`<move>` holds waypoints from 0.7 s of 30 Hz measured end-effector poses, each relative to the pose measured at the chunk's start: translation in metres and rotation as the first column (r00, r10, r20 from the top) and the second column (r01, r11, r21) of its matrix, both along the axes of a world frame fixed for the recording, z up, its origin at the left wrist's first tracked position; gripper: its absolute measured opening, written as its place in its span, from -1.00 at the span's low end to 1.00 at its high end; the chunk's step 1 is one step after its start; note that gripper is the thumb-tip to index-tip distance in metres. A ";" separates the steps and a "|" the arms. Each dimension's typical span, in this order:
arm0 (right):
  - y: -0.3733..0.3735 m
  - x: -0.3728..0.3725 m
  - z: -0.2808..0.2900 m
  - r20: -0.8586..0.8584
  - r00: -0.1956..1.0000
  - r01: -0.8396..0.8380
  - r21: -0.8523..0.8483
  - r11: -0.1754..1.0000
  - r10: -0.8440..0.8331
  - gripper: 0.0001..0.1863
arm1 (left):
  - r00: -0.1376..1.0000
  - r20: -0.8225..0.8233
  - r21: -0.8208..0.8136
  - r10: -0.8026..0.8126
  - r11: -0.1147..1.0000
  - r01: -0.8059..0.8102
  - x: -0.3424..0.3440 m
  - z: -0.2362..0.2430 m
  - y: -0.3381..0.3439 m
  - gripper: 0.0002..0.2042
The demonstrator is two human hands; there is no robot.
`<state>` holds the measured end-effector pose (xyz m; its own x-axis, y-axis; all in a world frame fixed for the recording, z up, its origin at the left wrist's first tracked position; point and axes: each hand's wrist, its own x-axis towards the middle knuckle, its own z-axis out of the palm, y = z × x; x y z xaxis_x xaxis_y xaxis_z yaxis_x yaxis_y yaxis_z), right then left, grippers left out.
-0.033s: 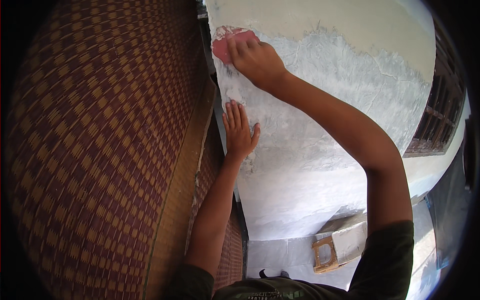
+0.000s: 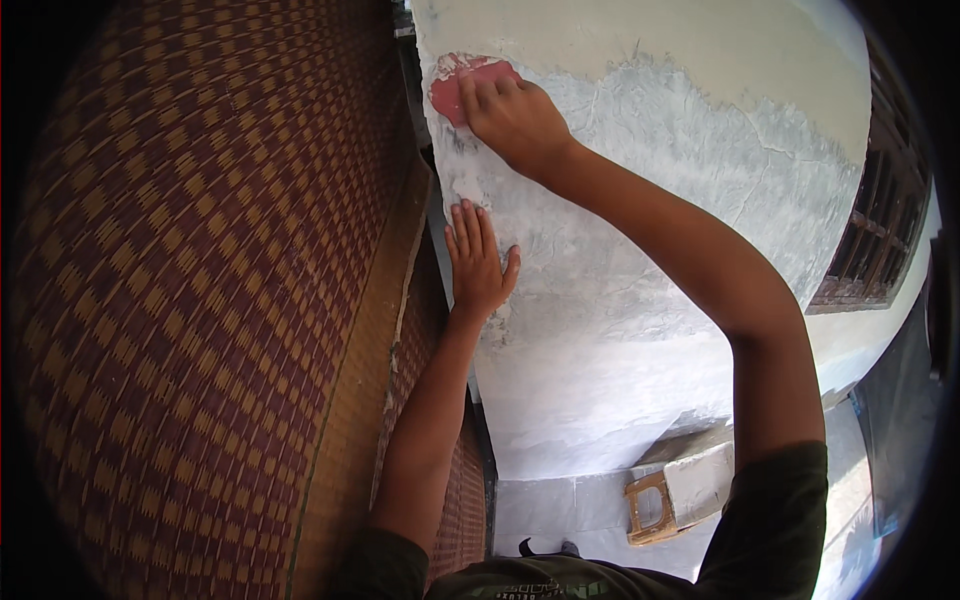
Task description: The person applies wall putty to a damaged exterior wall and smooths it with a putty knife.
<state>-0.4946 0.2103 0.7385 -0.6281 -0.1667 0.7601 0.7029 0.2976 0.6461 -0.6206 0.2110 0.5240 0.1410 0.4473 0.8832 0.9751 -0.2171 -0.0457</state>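
My right hand [image 2: 515, 120] grips a flat red putty spreader [image 2: 448, 98] and presses it against the wall [image 2: 620, 190] close to its left edge. Whitish paste clings along the spreader's upper rim. The wall carries patchy white and grey filler below a cream-painted band. Lower down, my left hand [image 2: 478, 262] lies flat on the same wall by that edge, fingers stretched upward and thumb apart, holding nothing. Just above its fingertips is a thick dab of white filler [image 2: 466, 186].
A woven maroon and tan mat panel [image 2: 220, 250] fills the left side, with a narrow gap before the wall edge. A wooden stool [image 2: 652, 508] with a whitish slab [image 2: 698, 485] stands on the floor below. At far right is a dark-framed window [image 2: 870, 220].
My right hand and the spreader have shifted very slightly right along the wall. My left hand stays in place.
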 end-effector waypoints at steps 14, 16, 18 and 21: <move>-0.087 0.085 -0.142 -0.711 0.672 -0.691 -0.702 -0.172 0.206 -0.88 | 0.977 0.181 0.038 -0.112 0.994 0.107 0.019 -0.012 -0.014 -0.11; -0.098 0.106 -0.155 -0.782 0.622 -0.684 -0.567 -0.459 0.039 -0.85 | 0.969 0.202 0.010 -0.140 0.990 0.141 0.026 -0.020 -0.026 -0.10; -0.104 0.129 -0.168 -0.872 0.489 -0.717 -0.391 -0.577 -0.016 -0.81 | 0.966 0.224 -0.010 -0.128 0.991 0.133 0.043 -0.029 -0.039 -0.21; -0.119 0.165 -0.178 -0.896 0.423 -0.738 -0.254 -0.625 -0.137 -0.78 | 0.913 0.316 0.008 -0.257 0.963 0.268 0.063 -0.043 -0.052 -0.38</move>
<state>-0.3298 0.0915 0.5607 -0.5417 0.7743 0.3271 -0.2612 0.2148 -0.9411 -0.5578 0.1585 0.4807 -0.0223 0.4629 0.8861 0.8464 -0.4629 0.2632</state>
